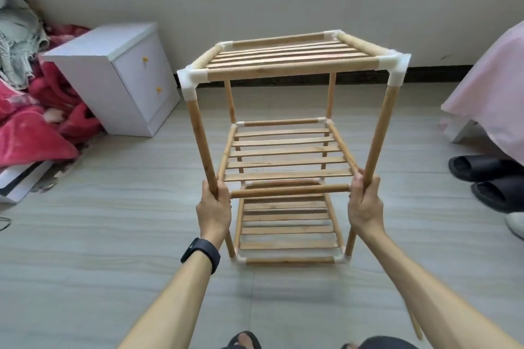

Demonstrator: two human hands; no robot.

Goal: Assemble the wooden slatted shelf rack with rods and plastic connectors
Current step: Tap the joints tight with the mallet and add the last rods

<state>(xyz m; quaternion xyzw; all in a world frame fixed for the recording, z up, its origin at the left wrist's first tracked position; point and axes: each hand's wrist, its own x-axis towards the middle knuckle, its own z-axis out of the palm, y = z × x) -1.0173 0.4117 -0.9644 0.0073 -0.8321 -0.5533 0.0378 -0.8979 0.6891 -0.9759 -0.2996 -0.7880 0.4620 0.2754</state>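
Observation:
A three-tier wooden slatted shelf rack (289,150) stands on the floor in front of me, its rods joined by white plastic connectors (195,79). My left hand (214,207) grips the front left upright rod (202,142) at the height of the middle shelf. My right hand (365,201) grips the front right upright rod (380,130) at the same height. Both hands cover the front corner joints of the middle tier. The top slatted shelf (286,55) sits level above; the bottom shelf (287,227) is near the floor.
A white two-drawer cabinet (119,76) stands at the left by the wall, with red blankets (34,122) beside it. Black slippers (490,178) and a pink-covered bed (493,88) are at the right. A loose wooden rod (415,326) lies by my right forearm.

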